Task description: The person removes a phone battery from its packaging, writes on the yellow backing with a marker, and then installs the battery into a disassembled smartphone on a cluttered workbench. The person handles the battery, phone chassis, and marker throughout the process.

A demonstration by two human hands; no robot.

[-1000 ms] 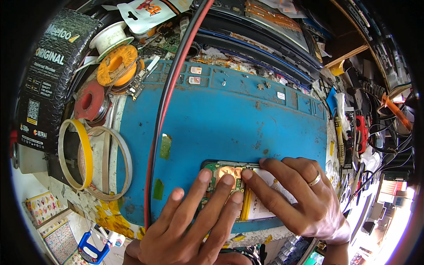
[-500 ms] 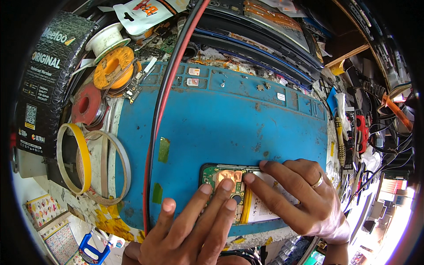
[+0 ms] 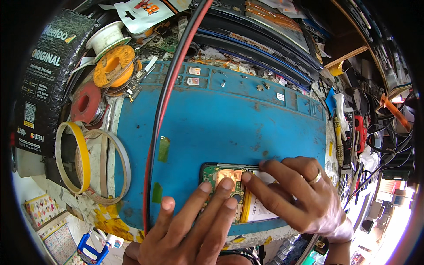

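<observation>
An opened phone (image 3: 213,169) lies on the blue work mat (image 3: 212,128) near its front edge. Its green circuit board with a copper-coloured patch (image 3: 229,175) shows at the left end, and a white battery (image 3: 260,207) fills the right part. My left hand (image 3: 198,221) rests its spread fingertips on the board and the copper patch. My right hand (image 3: 300,194), with a ring on one finger, reaches over the battery. Its index fingertip touches the board's right side, and another finger bears on the phone's far edge. The lower edge of the phone is partly hidden under my hands.
A black and red cable pair (image 3: 165,88) crosses the mat's left side. Solder and wire spools (image 3: 114,66) and tape rolls (image 3: 75,157) stand at the left. Stacked phones or panels (image 3: 260,48) line the back. Tools and cables, with a red device (image 3: 361,132), crowd the right.
Almost nothing has moved. My right hand has shifted very slightly, its index fingertip a little to the left on the board; my left fingers stay on the phone.
</observation>
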